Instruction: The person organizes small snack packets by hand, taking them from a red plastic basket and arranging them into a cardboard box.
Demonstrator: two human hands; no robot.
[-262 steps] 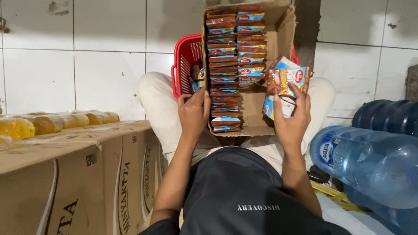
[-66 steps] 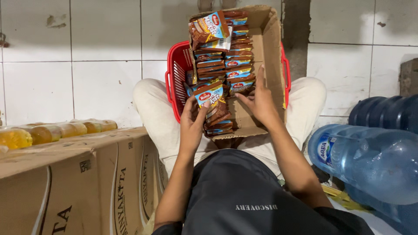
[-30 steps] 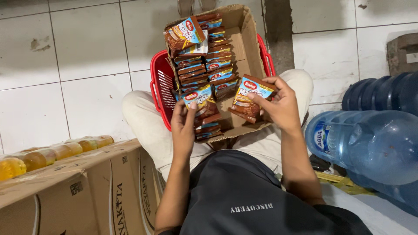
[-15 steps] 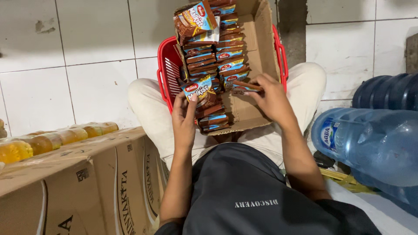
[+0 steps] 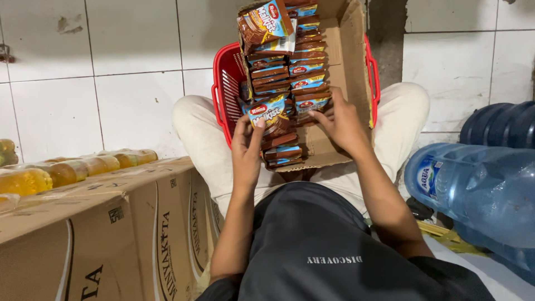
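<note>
Just 2 hands, 1 box

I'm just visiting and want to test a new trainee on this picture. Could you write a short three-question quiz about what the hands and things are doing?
1. True or false: the cardboard box sits in a red basket on the person's lap.
2. Which hand lifts a snack packet out of the rows? A) left hand B) right hand
3. What lies to the person's right?

Key:
1. True.
2. A; the right hand rests on the packed rows.
3. Large blue water jugs.
</note>
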